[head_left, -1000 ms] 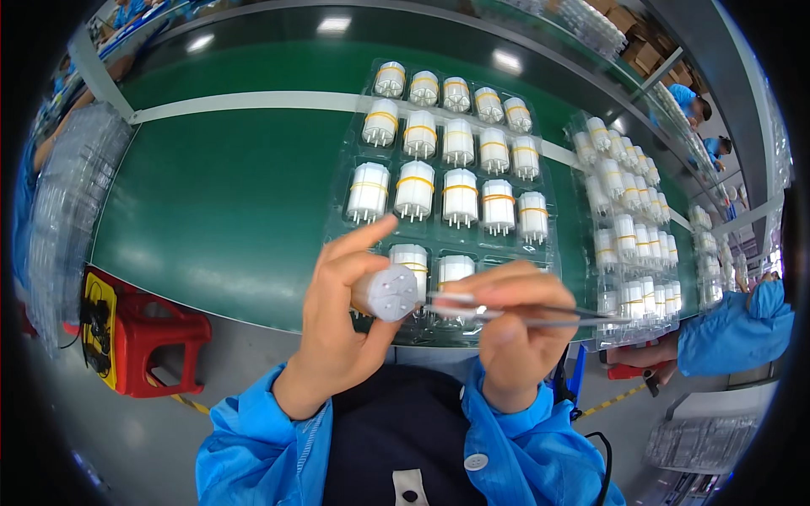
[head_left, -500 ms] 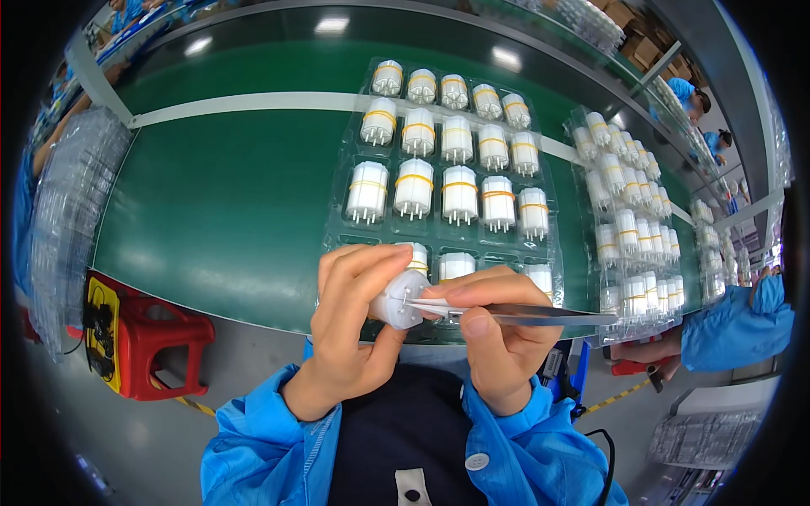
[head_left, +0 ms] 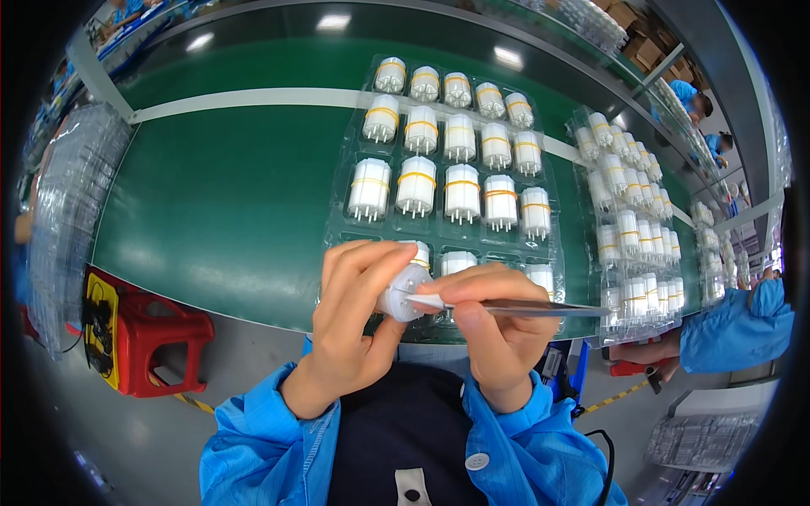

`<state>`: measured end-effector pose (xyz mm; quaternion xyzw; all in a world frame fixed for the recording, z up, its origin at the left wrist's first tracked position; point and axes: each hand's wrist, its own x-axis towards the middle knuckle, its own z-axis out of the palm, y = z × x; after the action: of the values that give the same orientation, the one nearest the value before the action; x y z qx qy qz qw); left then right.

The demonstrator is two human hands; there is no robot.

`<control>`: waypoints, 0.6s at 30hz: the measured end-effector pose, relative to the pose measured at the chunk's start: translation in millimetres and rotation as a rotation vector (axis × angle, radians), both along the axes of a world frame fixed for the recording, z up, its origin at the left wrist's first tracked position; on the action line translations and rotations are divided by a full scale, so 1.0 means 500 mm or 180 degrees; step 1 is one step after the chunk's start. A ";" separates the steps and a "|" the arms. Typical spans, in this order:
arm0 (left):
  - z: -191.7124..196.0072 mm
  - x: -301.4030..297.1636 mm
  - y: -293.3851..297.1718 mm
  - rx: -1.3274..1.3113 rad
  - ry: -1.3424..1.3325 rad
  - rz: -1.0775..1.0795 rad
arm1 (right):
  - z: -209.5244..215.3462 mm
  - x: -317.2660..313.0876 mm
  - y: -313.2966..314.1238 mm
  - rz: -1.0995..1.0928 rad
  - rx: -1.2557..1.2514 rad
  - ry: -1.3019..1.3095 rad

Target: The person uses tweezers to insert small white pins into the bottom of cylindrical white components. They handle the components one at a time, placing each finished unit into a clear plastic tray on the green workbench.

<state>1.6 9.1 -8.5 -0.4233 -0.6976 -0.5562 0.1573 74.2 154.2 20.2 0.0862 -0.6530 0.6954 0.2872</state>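
My left hand [head_left: 344, 325] is closed around a white cylindrical pin-base part [head_left: 400, 293], its round end face turned to the right. In my right hand [head_left: 499, 329] is a pair of metal tweezers [head_left: 540, 309], gripped between thumb and fingers. The pale tweezer tips reach the end face of the part, near its thin pins. What exactly the tips grip there is too small to tell. Just beyond my hands lies a clear plastic tray [head_left: 336, 226] with rows of similar white parts, most wrapped with a yellow band and with pins toward me. My hands partly cover its nearest row.
The green tabletop [head_left: 211, 211] carries a second tray of white parts [head_left: 629, 232] at the right. Stacked clear trays [head_left: 72, 202] stand at the left edge. A red stool [head_left: 164, 341] is below left. At the right a person's blue sleeve [head_left: 734, 329] shows. A metal frame runs overhead.
The white part has turned slightly in my left hand. My right hand and the tweezers have shifted a little left and up, the tips still at its end face.
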 end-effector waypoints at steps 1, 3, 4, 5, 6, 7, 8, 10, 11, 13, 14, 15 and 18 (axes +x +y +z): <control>-0.001 -0.001 0.000 -0.0023 -0.0022 0.0002 | 0.000 -0.001 0.000 -0.0022 0.0015 -0.0066; -0.001 -0.002 -0.001 -0.0061 -0.0038 0.0006 | -0.003 -0.002 0.003 -0.0018 0.0096 -0.0048; 0.001 -0.002 -0.002 -0.0076 -0.0031 0.0008 | -0.005 -0.002 0.005 -0.0015 0.0137 -0.0038; 0.003 -0.002 -0.003 -0.0090 -0.0025 0.0010 | -0.006 -0.003 0.005 -0.0011 0.0115 0.0008; 0.004 -0.002 -0.002 -0.0092 -0.0029 0.0012 | -0.007 -0.004 0.007 -0.0007 0.0092 0.0057; 0.005 -0.001 -0.002 -0.0095 -0.0033 0.0015 | -0.008 -0.005 0.007 -0.0002 0.0069 0.0106; 0.006 -0.001 -0.001 -0.0097 -0.0038 0.0017 | -0.008 -0.005 0.007 0.0002 0.0058 0.0084; 0.008 -0.001 -0.003 -0.0108 -0.0086 -0.0024 | -0.006 -0.004 0.006 0.0004 0.0038 0.0039; 0.009 -0.001 -0.004 -0.0114 -0.0110 -0.0045 | -0.006 -0.004 0.007 0.0007 0.0071 0.0043; 0.007 -0.002 -0.004 -0.0106 -0.0111 -0.0064 | -0.005 -0.005 0.009 0.0015 0.0141 0.0048; 0.007 -0.002 -0.004 -0.0102 -0.0111 -0.0074 | -0.003 -0.005 0.009 0.0014 0.0152 0.0040; 0.008 -0.003 -0.004 -0.0105 -0.0106 -0.0081 | -0.001 -0.005 0.009 0.0011 0.0162 0.0033; 0.011 -0.003 -0.004 -0.0107 -0.0091 -0.0092 | 0.000 -0.007 0.009 -0.0042 0.0263 0.0022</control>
<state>-0.1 7.1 -3.1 -0.4279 -0.7029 -0.5527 0.1321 70.9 159.0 20.3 0.0961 -0.6808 0.6656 0.2902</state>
